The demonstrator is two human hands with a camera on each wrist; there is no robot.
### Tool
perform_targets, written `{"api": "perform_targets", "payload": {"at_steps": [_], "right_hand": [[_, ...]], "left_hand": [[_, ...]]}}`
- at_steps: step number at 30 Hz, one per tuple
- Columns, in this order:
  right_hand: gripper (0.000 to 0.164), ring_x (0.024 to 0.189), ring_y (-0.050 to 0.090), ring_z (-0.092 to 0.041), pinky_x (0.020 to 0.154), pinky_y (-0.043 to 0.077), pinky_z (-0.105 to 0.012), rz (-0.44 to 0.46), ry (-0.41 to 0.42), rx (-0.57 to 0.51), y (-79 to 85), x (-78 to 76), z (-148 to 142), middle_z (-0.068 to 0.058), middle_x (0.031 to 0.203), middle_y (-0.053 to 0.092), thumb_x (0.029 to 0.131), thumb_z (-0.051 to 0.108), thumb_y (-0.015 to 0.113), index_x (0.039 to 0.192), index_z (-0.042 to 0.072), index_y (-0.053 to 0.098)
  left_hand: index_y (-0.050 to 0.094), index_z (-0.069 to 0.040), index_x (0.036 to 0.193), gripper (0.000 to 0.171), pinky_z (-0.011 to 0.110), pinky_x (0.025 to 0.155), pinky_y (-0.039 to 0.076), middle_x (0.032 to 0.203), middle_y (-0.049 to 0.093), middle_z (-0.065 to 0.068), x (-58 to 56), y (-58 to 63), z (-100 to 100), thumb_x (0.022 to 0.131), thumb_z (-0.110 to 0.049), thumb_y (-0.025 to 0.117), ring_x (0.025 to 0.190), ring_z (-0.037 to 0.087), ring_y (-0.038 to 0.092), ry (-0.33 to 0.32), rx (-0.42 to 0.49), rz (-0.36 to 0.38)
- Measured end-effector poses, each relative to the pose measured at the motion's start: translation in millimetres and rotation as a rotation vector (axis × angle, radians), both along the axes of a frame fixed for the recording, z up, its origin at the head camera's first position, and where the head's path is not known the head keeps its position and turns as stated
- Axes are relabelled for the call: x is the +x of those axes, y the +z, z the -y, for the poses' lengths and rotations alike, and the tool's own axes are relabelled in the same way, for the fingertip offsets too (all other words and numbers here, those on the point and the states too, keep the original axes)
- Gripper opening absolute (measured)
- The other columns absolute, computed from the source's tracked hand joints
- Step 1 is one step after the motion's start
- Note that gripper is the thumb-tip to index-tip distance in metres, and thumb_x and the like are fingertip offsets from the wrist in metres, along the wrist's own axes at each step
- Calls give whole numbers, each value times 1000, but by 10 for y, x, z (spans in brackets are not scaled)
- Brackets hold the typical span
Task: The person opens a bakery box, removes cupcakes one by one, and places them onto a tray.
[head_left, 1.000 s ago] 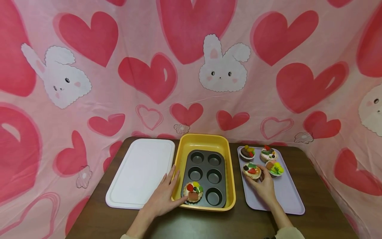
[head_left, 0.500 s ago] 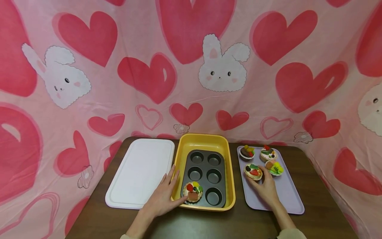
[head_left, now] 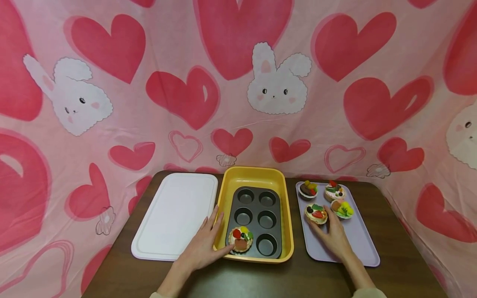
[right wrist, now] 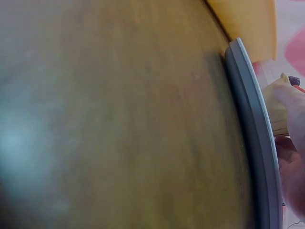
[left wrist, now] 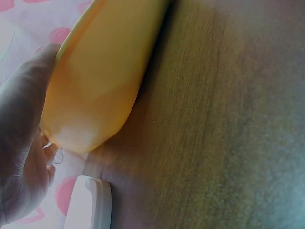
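On the lilac tray point(head_left: 363, 244), my right hand point(head_left: 333, 236) pinches a fruit tart point(head_left: 316, 214) between thumb and fingers. The tart carries a strawberry slice, dark berries and a green leaf. In the right wrist view, part of the tart's pale side point(right wrist: 275, 107) shows beyond the tray's edge. My left hand point(head_left: 203, 243) rests at the left front corner of the yellow pan point(head_left: 288, 231), fingers extended along its rim. Its thumb lies over the front rim, beside another fruit tart point(head_left: 240, 240) sitting in the front-left cup of the dark muffin tin point(head_left: 255, 227).
Three other cakes share the lilac tray: a chocolate cupcake point(head_left: 308, 190), a cream-topped one point(head_left: 335, 192) and a yellow-topped one point(head_left: 342, 209). A white board point(head_left: 175, 215) lies left of the pan. A heart-patterned cloth point(head_left: 231, 107) hangs behind the brown table point(head_left: 261, 281).
The tart in my right hand has shifted slightly right and toward me, and the right forearm has swung a little rightward. My left hand has stayed at the pan's corner.
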State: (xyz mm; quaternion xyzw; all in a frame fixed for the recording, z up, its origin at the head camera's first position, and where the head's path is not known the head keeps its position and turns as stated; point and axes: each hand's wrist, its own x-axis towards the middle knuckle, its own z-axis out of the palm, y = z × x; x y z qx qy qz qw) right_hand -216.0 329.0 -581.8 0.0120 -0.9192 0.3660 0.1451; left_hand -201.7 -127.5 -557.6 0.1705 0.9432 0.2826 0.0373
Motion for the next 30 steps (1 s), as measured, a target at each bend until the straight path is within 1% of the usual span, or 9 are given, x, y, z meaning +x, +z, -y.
{"api": "perform_targets", "payload": {"at_steps": [1, 2, 4, 5, 7, 9, 17, 23, 30], "right_hand": [[84, 148, 44, -62, 120, 37, -77, -14, 7, 9, -4, 12, -1, -43, 157, 45, 98, 23, 83, 158, -14, 38], [85, 148, 43, -63, 126, 36, -71, -36, 15, 18, -9, 26, 0, -43, 158, 44, 98, 21, 83, 160, -14, 37], [87, 147, 43, -64, 137, 31, -46, -94, 30, 37, -22, 52, 6, -43, 158, 43, 95, 16, 85, 161, -15, 35], [89, 146, 44, -64, 138, 27, -31, -127, 38, 49, -29, 64, 10, -43, 157, 43, 93, 13, 86, 161, -15, 35], [93, 143, 46, -64, 127, 14, -6, -194, 50, 79, -37, 88, 21, -43, 156, 44, 89, 7, 88, 161, -15, 34], [98, 140, 47, -65, 115, 5, 5, -246, 62, 109, -39, 112, 31, -42, 154, 44, 84, 3, 90, 162, -15, 33], [107, 132, 54, -61, 115, 5, 7, -348, 81, 223, -13, 195, 58, -39, 155, 43, 74, 0, 95, 162, -15, 36], [111, 132, 55, -60, 121, 5, 3, -404, 98, 287, 39, 233, 76, -38, 158, 46, 68, 4, 99, 160, -13, 40], [107, 138, 53, -57, 130, 7, -6, -417, 165, 305, 173, 282, 159, -37, 161, 48, 80, 20, 97, 165, -8, 38]], "left_hand": [[27, -20, 176, 113, 56, 137, 28, 188, -2, -8, 1, 0, 1, 89, -83, 64, 169, 36, 33, 1, 0, 0], [27, -21, 176, 113, 56, 137, 29, 188, -2, -8, 2, 0, 2, 89, -83, 64, 169, 36, 33, 2, 1, 0], [27, -21, 176, 113, 56, 137, 29, 188, -3, -9, 4, 0, 3, 89, -83, 64, 169, 36, 32, 3, 3, 0], [26, -21, 176, 113, 56, 137, 29, 188, -3, -9, 3, -1, 3, 89, -83, 64, 169, 37, 32, 2, 3, 0], [27, -21, 176, 113, 57, 137, 29, 188, -3, -9, 1, -1, 2, 89, -83, 64, 169, 37, 32, 2, 5, 2], [26, -20, 176, 114, 57, 137, 28, 188, -2, -8, -4, -2, 1, 90, -83, 64, 169, 37, 32, 0, 4, 6], [27, -20, 176, 114, 57, 138, 26, 189, -1, -6, -10, -9, 3, 89, -84, 63, 168, 36, 34, -4, 1, 8], [28, -19, 176, 115, 58, 138, 27, 189, 1, -4, -10, 4, 1, 89, -85, 62, 168, 38, 34, -6, -17, -5], [27, -20, 176, 116, 56, 137, 29, 189, 3, -3, -5, 46, 16, 88, -86, 63, 169, 36, 32, -4, -43, -9]]}}
